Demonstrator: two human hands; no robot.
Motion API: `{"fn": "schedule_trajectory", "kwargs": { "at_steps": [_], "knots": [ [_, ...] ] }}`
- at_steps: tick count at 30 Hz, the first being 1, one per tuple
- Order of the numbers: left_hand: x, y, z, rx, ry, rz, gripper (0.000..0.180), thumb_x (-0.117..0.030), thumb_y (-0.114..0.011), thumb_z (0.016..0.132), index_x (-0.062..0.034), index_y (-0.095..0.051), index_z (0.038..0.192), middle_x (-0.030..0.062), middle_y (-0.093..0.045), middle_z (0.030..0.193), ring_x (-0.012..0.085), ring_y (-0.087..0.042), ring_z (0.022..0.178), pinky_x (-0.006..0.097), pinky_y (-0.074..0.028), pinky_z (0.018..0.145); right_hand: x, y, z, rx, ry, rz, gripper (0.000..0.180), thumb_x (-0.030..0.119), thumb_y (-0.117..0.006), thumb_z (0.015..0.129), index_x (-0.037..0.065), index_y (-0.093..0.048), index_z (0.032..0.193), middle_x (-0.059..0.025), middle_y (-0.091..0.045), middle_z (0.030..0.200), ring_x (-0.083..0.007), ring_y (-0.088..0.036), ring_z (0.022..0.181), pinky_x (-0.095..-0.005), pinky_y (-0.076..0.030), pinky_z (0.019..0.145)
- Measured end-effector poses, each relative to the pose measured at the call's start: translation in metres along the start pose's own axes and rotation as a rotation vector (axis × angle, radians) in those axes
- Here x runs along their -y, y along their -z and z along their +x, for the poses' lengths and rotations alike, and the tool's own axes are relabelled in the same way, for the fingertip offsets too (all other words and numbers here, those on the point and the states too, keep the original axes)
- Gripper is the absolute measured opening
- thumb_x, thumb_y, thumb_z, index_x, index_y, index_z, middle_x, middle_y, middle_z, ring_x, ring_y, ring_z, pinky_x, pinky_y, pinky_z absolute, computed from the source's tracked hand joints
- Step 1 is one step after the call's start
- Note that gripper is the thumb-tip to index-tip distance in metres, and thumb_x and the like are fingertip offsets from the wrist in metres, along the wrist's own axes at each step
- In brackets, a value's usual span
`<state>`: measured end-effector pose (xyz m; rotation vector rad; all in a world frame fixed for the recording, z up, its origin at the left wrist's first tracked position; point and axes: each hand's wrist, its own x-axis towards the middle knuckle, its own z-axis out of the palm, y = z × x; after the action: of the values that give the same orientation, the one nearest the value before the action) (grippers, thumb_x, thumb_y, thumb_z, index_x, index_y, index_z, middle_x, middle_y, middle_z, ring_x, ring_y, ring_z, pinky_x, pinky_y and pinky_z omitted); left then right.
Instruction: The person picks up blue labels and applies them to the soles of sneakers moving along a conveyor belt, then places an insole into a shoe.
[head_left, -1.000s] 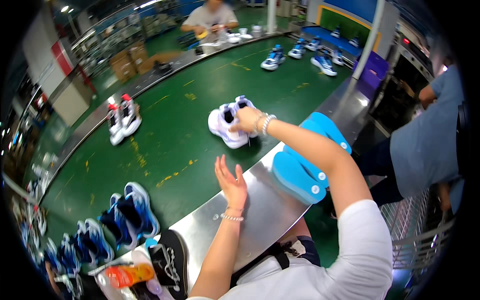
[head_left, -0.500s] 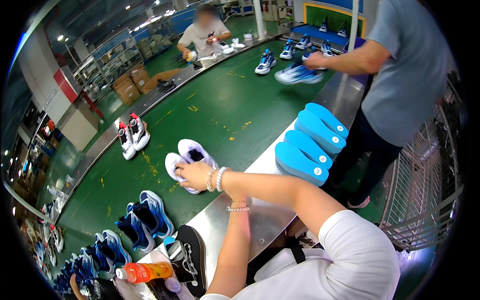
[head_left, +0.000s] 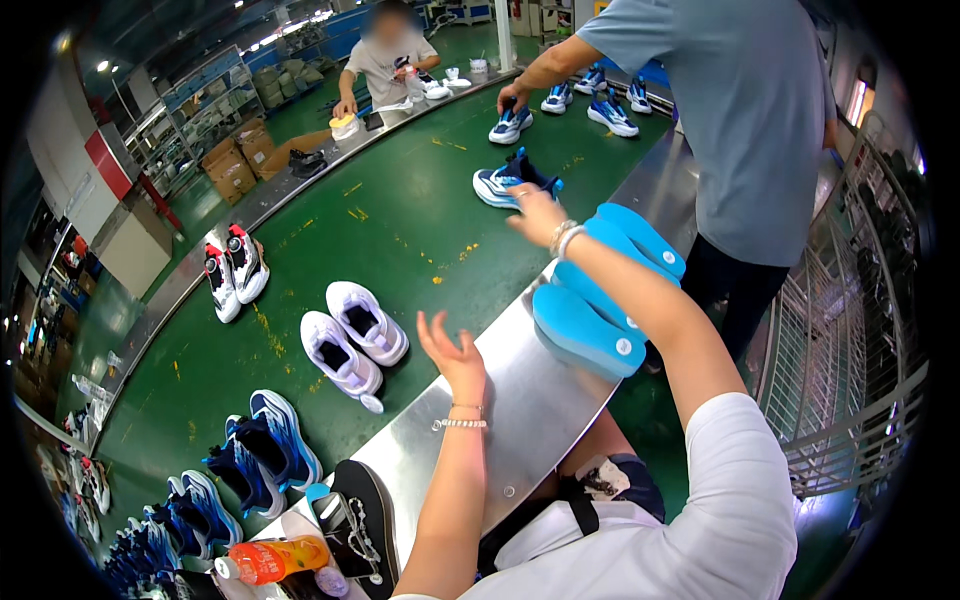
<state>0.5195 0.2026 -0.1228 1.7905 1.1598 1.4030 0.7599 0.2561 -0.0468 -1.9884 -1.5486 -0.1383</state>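
Note:
My left hand hovers over the edge of the metal ledge, fingers spread and nothing in them. Just left of it, a pair of white-lavender sneakers stands on the green conveyor belt. My right arm stretches away across the blue insoles. At its end my right hand has its fingers apart at the near side of a pair of blue-and-white sneakers; whether the fingertips touch them I cannot tell. The insoles lie in a row on the ledge, partly covered by my forearm.
A co-worker in a grey-blue shirt handles a blue shoe at the far right. Another person sits across the belt. White-and-red shoes, blue shoes, an orange drink bottle and a black sandal are around.
Both hands have left the white sneakers; my right hand has swung far to the right toward blue shoes, which the co-worker has set on the belt. The left hand has drawn back to the right.

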Motion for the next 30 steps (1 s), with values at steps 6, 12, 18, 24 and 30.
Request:
{"fn": "schedule_trajectory", "kwargs": {
  "at_steps": [6,12,18,24,30],
  "knots": [
    [0.014,-0.013,0.002,0.158,-0.013,0.353,0.025,-0.015,-0.052,0.076,-0.0051,-0.052,0.099,0.0145,-0.040,0.123,0.0310,-0.033,0.118,0.040,-0.031,0.094,-0.097,-0.004,0.057,0.271,-0.429,-0.281,0.062,0.031,-0.066,0.065,0.022,-0.040,0.121,-0.0141,-0.037,0.128,-0.0348,-0.037,0.115,-0.0444,-0.039,0.088],
    [0.006,-0.019,0.004,0.150,0.011,0.281,0.042,-0.011,-0.055,0.074,-0.0053,-0.042,0.114,0.0158,-0.041,0.121,0.0309,-0.035,0.116,0.039,-0.032,0.094,-0.053,-0.027,0.066,0.279,0.061,-0.112,0.017,0.027,-0.057,0.071,0.015,-0.064,0.081,-0.0136,-0.062,0.083,-0.0309,-0.059,0.079,-0.0400,-0.047,0.071],
    [-0.005,-0.018,0.009,0.027,-0.054,0.152,0.068,-0.013,-0.060,0.073,-0.0073,-0.024,0.131,0.0199,-0.025,0.132,0.0363,-0.029,0.120,0.040,-0.028,0.097,0.063,0.020,-0.017,0.381,0.271,0.426,0.035,0.033,-0.050,0.080,0.007,-0.052,0.102,-0.0139,-0.061,0.075,-0.0293,-0.059,0.071,-0.0392,-0.045,0.064],
    [-0.003,-0.022,0.009,0.047,-0.021,0.127,0.071,-0.011,-0.061,0.071,-0.0085,-0.024,0.131,0.0200,-0.015,0.136,0.0366,-0.023,0.124,0.039,-0.024,0.100,0.051,0.112,-0.080,0.500,0.291,0.159,0.037,0.034,-0.053,0.079,0.006,-0.050,0.104,-0.0145,-0.061,0.073,-0.0280,-0.059,0.068,-0.0385,-0.045,0.059],
    [0.005,-0.025,0.014,0.021,-0.058,0.070,0.070,-0.008,-0.059,0.071,-0.0099,-0.024,0.132,0.0218,-0.015,0.136,0.0366,-0.022,0.124,0.039,-0.023,0.100,-0.018,0.100,-0.159,0.525,0.140,-0.263,0.057,0.039,-0.063,0.069,0.009,-0.046,0.115,-0.0159,-0.061,0.078,-0.0303,-0.060,0.072,-0.0378,-0.048,0.064]
  ]
}}
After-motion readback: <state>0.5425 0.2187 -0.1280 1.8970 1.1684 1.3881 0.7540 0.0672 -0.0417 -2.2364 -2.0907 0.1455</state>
